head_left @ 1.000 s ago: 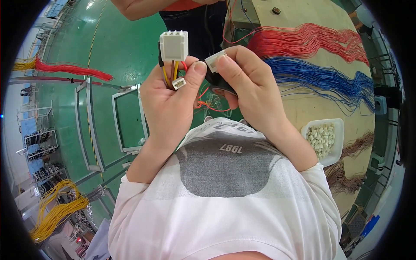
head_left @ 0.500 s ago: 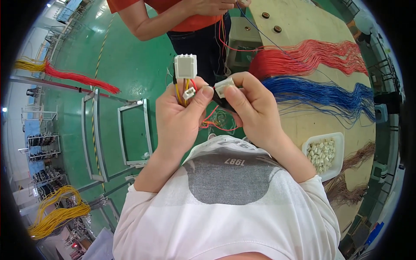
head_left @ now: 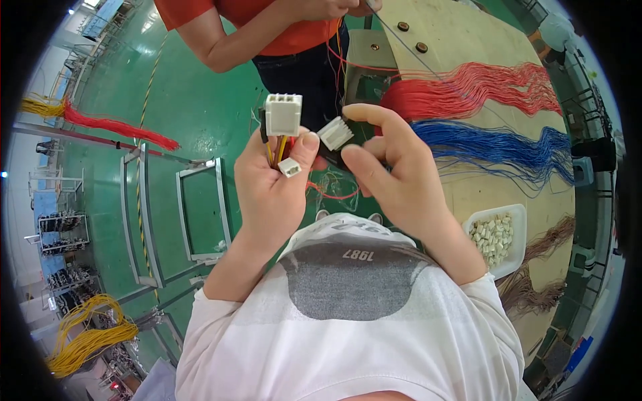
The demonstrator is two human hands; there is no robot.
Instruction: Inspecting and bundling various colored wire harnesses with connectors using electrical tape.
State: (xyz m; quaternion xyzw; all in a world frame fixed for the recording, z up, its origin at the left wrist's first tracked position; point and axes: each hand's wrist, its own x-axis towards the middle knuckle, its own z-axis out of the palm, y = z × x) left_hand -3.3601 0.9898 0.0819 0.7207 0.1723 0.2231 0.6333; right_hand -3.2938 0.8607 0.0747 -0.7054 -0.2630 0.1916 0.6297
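Observation:
My left hand (head_left: 271,190) is closed around several wires, pinching them between thumb and fingers. Above its fingers stands a large white connector (head_left: 283,115) with yellow and red wires below it. A small white connector (head_left: 289,167) lies by the thumb. A third white connector (head_left: 335,134), on dark wires, sticks out toward the right from the left thumb tip. My right hand (head_left: 394,167) is beside it, thumb and forefinger spread apart, with nothing between them. The right hand's lower fingers are partly hidden.
On the wooden table to the right lie red wires (head_left: 468,90), blue wires (head_left: 495,150) and a white tray (head_left: 523,250) of small connectors. Opposite me a person in an orange shirt (head_left: 247,27) handles wires. Metal frames (head_left: 134,214) stand on the green floor at left.
My right thumb and forefinger have let go of the third connector and spread apart. That connector has tilted. The large connector's top has turned slightly toward me.

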